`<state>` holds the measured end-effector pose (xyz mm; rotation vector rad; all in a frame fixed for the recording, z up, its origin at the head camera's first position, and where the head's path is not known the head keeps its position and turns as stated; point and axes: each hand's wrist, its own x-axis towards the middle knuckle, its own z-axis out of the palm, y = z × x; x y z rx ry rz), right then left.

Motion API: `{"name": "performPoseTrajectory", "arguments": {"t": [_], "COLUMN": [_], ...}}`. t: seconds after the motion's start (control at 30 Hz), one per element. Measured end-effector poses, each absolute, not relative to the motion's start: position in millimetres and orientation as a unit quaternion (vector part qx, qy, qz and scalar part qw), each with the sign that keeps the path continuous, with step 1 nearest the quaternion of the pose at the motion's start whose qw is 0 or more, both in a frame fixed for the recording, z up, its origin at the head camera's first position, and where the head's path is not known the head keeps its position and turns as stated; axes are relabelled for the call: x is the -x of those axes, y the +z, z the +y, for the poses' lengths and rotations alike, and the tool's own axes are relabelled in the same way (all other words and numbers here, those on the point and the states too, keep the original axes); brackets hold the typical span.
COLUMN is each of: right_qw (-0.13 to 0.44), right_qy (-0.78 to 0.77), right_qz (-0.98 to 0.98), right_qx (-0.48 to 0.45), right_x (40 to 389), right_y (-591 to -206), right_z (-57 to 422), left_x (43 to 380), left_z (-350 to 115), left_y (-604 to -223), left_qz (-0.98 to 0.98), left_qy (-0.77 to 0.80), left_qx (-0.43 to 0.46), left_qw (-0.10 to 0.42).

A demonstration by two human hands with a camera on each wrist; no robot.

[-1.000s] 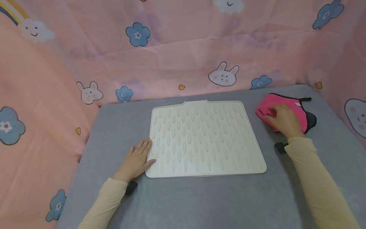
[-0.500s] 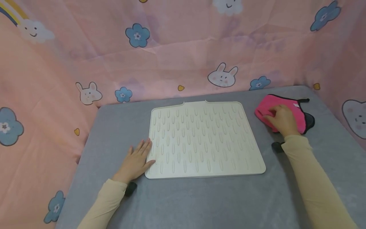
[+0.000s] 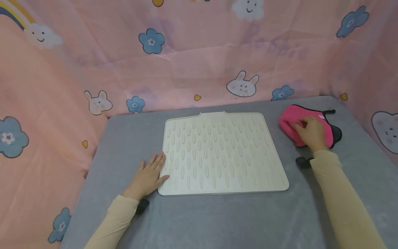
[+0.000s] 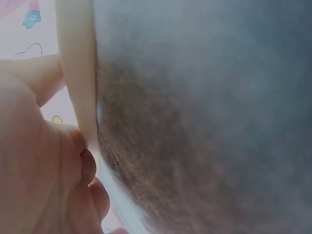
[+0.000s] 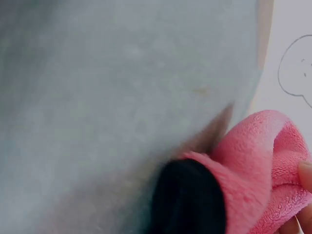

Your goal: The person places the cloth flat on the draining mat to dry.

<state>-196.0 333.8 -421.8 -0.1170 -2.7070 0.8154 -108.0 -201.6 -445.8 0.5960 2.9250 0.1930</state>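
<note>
An off-white mat [image 3: 217, 155] with rows of oval ridges lies flat in mid-table in the head view. My left hand [image 3: 146, 178] rests at its left edge, fingers spread, thumb over the near-left part. In the left wrist view the fingers [image 4: 87, 165] lie along the mat's pale edge [image 4: 78, 58]. At the far right, my right hand [image 3: 312, 133] pinches a pink fleecy cloth [image 3: 290, 116] with black trim, a strap and a rounded black end. The right wrist view shows the pink fleece [image 5: 248, 161] folded up, with fingertips [image 5: 306, 175] at the right border.
A grey cloth-covered table [image 3: 224, 221] carries everything. Pink printed fabric [image 3: 186, 62] hangs behind and at both sides, close to the table's edges. A black wrist device [image 3: 303, 162] sits under the right wrist, another [image 3: 143, 206] by the left.
The pink cloth's left part has bunched a little under my right hand, its fold standing out more. My left hand and the mat stay in place; the head view tilts slightly.
</note>
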Motion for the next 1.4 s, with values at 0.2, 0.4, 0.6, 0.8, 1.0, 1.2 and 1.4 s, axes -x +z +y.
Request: {"name": "performPoseTrajectory", "arguments": {"t": [0.2,0.4,0.6,0.8,1.0,1.2,1.4], "right_qw": [0.189,0.219,0.230,0.230,0.258,0.250,0.245], "right_qy": [0.304,0.320,0.347,0.390,0.449,0.494,0.548], "right_qz": [-0.932,-0.921,-0.908,-0.892,-0.855,-0.833,-0.799], "right_qx": [0.052,0.042,0.040,0.014,-0.016,-0.004,-0.004], "right_x": [191.6,181.4,169.4,165.4,164.6,166.1,165.0], "right_y": [-411.8,-394.4,-373.7,-362.8,-363.4,-370.7,-371.1], "right_z": [333.5,320.5,298.1,274.3,250.8,222.4,197.9], "left_x": [107.8,103.3,100.1,96.0,92.8,91.0,91.5], "left_z": [-199.7,-196.0,-188.9,-185.7,-183.0,-182.5,-182.6], "left_y": [-445.6,-440.8,-440.6,-444.5,-449.1,-451.1,-451.2], "left_qz": [0.975,0.977,0.980,0.977,0.975,0.976,0.975], "left_qy": [0.070,0.080,0.088,0.140,0.168,0.172,0.178], "left_qx": [-0.197,-0.178,-0.144,-0.119,-0.104,-0.092,-0.095], "left_qw": [0.073,0.084,0.102,0.109,0.097,0.095,0.088]}}
